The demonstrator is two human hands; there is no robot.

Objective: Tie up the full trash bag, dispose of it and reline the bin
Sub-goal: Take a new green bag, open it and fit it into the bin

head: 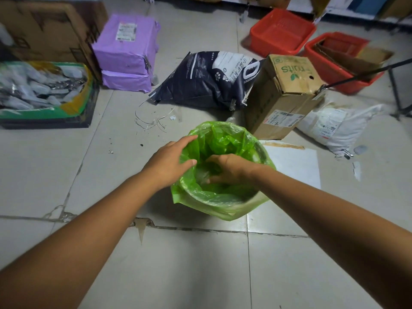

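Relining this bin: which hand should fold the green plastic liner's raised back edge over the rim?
Probably left: the left hand touches the raised edge of the green plastic liner; the right hand is down inside it.

A green bag [225, 139] is seen lining a bin [263, 153] on the tiled floor [200, 264], its edge folded out over the near rim. The left hand [170, 162] is laid on the bag's left edge, fingers [189, 139] stretched out. The right hand [231, 167] is lowered inside the bag; its hold cannot be made out. Beyond the bin, a dark printed sack [200, 81] and a cardboard box [283, 94] are seen, with purple parcels [127, 54] far left and red baskets [281, 32] far right.
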